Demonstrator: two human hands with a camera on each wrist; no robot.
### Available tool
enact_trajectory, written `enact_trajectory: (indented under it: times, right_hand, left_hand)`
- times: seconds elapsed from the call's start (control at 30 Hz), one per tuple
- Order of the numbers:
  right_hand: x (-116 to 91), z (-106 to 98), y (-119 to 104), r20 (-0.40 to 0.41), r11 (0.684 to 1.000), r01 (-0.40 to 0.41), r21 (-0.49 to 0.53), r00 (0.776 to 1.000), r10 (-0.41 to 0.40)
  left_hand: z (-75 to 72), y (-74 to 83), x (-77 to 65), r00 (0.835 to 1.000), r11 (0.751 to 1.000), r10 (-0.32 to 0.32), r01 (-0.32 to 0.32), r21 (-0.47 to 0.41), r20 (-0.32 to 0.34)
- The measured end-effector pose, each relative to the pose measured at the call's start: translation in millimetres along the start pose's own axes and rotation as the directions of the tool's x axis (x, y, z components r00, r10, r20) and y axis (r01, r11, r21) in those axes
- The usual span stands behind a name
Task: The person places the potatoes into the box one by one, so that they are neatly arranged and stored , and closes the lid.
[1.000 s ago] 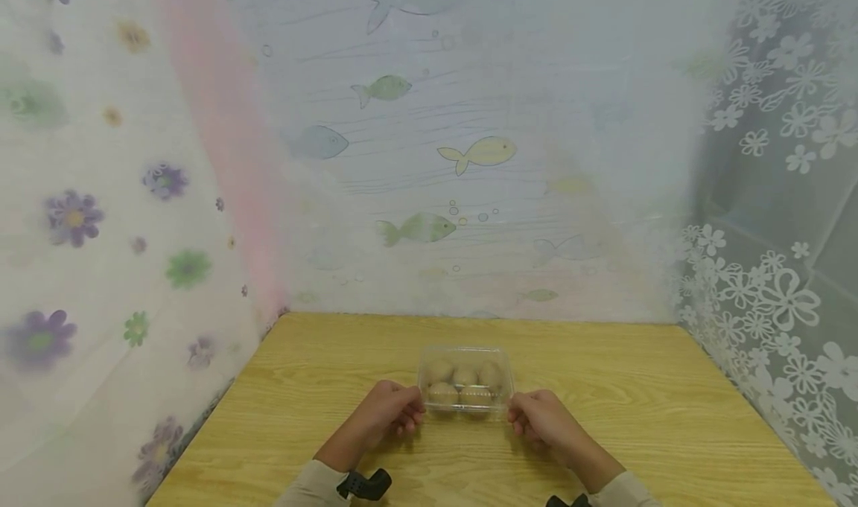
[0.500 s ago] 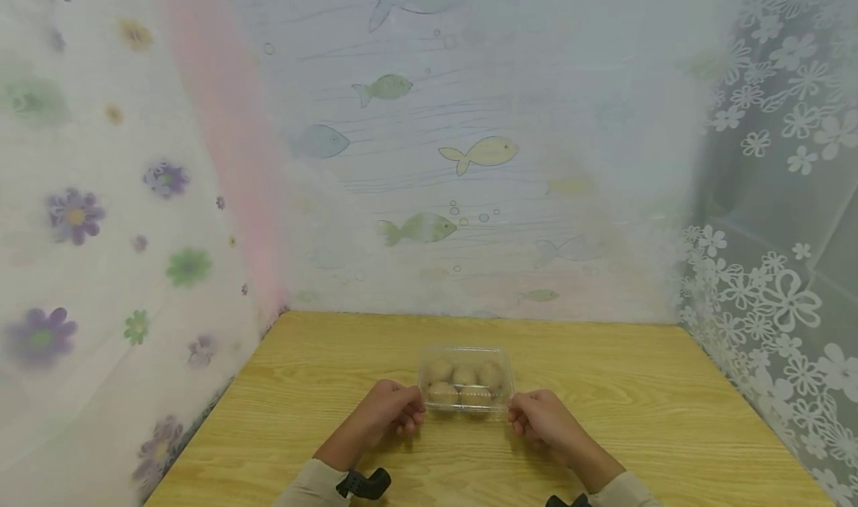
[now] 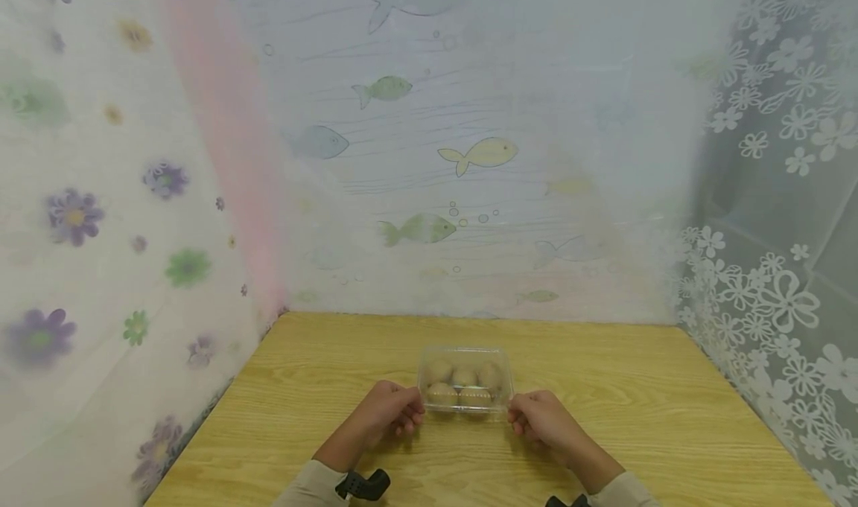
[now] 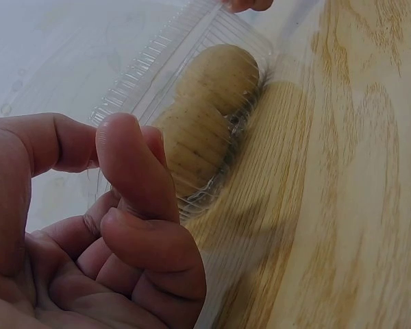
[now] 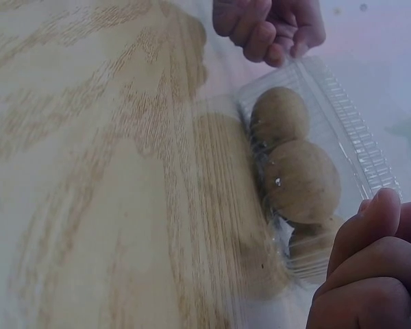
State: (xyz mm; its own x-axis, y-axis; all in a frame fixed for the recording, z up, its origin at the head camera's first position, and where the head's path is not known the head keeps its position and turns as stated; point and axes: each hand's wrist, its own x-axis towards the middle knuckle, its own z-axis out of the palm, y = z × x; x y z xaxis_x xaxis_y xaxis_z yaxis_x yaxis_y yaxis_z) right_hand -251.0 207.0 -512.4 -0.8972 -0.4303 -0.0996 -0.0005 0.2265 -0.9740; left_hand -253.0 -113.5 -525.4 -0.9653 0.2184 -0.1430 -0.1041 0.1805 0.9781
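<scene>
A clear plastic clamshell box (image 3: pixel 465 352), its lid down, is at the middle of the wooden table. Through its walls show several round, tan-brown, potato-like pieces (image 5: pixel 302 181) with faint specks. My left hand (image 3: pixel 391 412) pinches the near left corner between thumb and forefinger, the other fingers curled beneath; the left wrist view shows the pinch close up beside two pieces (image 4: pixel 198 147). At the near right corner my right hand (image 3: pixel 540 420) pinches the rim likewise. Whether the box's base touches the table cannot be told.
The pale wooden table (image 3: pixel 322 358) runs back to a sheet printed with fish (image 3: pixel 418 228). Flowered sheets stand along the left (image 3: pixel 74 217) and right (image 3: pixel 791 298) sides. A black strap device (image 3: pixel 364 485) sits on the left wrist.
</scene>
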Motion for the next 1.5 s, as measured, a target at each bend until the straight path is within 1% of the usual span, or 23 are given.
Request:
enact_trajectory:
  times: [0.23, 0.6, 1.0, 1.27, 1.5]
  right_hand:
    - [1.0, -0.8, 2.2, 0.007, 1.000, 0.011, -0.003, 1.000, -0.011]
    - [0.8, 0.1, 2.3, -0.007, 1.000, -0.006, -0.013, 1.000, 0.006]
    - [1.1, 0.3, 1.9, -0.008, 1.000, -0.011, 0.007, 1.000, 0.011]
    - [1.1, 0.2, 2.3, -0.006, 1.000, -0.009, 0.007, 1.000, 0.009]
    - [1.6, 0.6, 2.4, -0.028, 0.999, -0.034, 0.009, 0.999, 0.034]
  left_hand:
    - [0.0, -1.7, 0.5, 1.000, 1.000, 0.007, -0.007, 0.002, -0.002]
    - [0.5, -2.3, 1.1, 1.000, 1.000, 0.006, -0.006, -0.010, -0.002]
    - [-1.0, -0.4, 0.4, 1.000, 1.000, 0.004, -0.003, -0.029, 0.027]
    - [-1.3, -0.5, 0.3, 1.000, 1.000, 0.006, -0.005, -0.029, 0.027]
    - [-0.5, -1.1, 0.1, 0.999, 0.998, 0.015, -0.012, -0.054, 0.044]
